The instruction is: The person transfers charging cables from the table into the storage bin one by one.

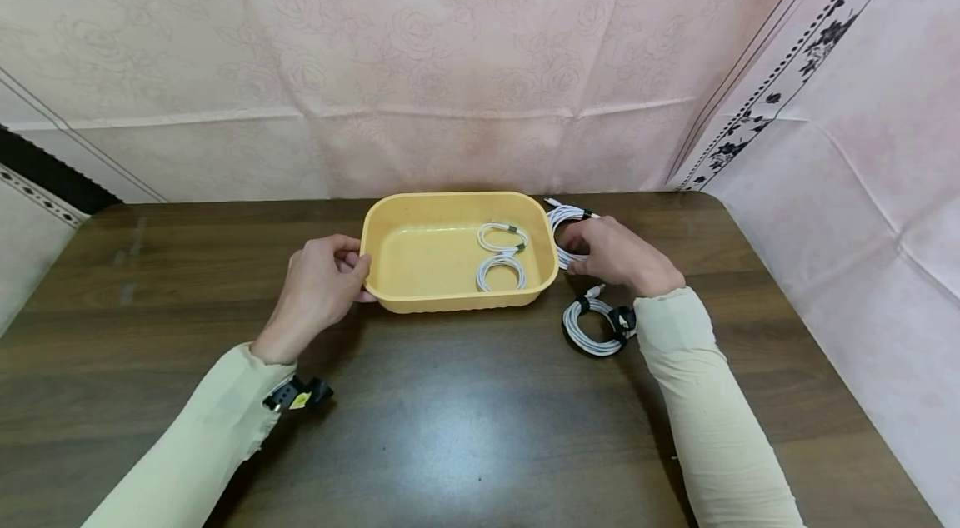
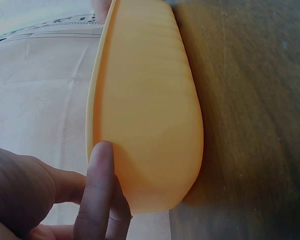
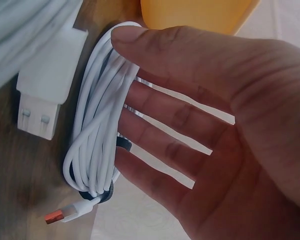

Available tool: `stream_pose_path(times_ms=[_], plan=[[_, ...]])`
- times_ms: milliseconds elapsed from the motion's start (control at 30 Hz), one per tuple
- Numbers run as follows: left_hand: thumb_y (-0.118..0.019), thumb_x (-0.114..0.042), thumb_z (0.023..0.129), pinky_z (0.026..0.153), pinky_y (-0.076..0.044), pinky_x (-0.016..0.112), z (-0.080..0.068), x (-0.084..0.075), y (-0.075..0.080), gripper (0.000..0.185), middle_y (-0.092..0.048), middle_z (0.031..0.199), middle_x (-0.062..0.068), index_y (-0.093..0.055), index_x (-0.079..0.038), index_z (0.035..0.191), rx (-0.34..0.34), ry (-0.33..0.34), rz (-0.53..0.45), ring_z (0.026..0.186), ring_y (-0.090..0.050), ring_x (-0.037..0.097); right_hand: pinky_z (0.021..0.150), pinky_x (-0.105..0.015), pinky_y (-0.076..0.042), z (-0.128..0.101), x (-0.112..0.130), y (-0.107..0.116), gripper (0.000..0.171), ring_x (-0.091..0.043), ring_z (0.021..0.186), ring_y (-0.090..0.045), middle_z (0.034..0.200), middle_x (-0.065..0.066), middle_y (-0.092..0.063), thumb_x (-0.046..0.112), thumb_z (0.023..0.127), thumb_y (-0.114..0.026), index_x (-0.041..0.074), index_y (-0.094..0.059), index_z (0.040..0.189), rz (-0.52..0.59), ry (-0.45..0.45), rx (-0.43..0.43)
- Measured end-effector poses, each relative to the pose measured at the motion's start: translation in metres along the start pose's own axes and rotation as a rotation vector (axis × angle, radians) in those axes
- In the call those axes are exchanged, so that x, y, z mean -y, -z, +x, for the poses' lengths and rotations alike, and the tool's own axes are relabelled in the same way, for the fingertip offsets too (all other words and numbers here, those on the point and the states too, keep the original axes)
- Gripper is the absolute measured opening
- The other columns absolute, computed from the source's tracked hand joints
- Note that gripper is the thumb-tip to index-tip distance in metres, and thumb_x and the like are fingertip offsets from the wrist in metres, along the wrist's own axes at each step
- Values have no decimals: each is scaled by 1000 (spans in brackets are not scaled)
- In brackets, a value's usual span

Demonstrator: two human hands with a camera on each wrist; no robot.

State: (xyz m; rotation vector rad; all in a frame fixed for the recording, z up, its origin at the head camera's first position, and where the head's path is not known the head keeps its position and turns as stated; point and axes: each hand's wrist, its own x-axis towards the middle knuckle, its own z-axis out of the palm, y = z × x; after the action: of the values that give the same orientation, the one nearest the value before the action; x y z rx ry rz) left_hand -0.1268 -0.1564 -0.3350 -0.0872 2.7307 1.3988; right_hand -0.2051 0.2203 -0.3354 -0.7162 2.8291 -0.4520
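A yellow plastic tray (image 1: 420, 299) sits at the back of the table, with two small white coiled cables (image 1: 501, 272) inside on its right side. My left hand (image 1: 318, 282) holds the tray's left end at the rim; in the left wrist view, a finger (image 2: 101, 185) lies along the outer wall. Right of the tray, my right hand (image 1: 618, 257) grips a white coiled USB cable (image 3: 97, 115), its thumb on the coil's upper end and its fingers at the side. An orange-tipped plug hangs from the coil. Another coiled cable (image 1: 581, 336) with black straps lies nearer me.
The brown wooden table (image 1: 450, 420) ends at the back against a pale rose-patterned cloth (image 1: 450, 53). More patterned cloth hangs on the right. In the right wrist view, a large white USB plug (image 3: 47, 85) lies close beside the gripped coil.
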Motion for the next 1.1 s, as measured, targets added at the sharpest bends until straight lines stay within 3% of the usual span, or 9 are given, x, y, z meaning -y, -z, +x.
stream_pose_path(times_ms=[467, 1100], plan=[[-56, -11, 102, 66, -66, 33, 0, 0, -1, 32, -63, 100, 20, -60, 8, 127, -7, -5, -4, 67, -70, 13, 83, -39, -56, 1, -1, -1, 23, -19, 93, -67, 99, -4, -74, 9, 86, -78, 12, -73, 109, 4, -25, 23], [-56, -12, 102, 67, -66, 33, 0, -1, -1, 32, -62, 100, 20, -60, 8, 128, -5, -1, 7, 66, -70, 13, 76, -35, -54, 3, 0, -2, 20, -18, 85, -63, 92, -3, -70, 4, 88, -73, 12, -72, 107, -9, -47, 38]])
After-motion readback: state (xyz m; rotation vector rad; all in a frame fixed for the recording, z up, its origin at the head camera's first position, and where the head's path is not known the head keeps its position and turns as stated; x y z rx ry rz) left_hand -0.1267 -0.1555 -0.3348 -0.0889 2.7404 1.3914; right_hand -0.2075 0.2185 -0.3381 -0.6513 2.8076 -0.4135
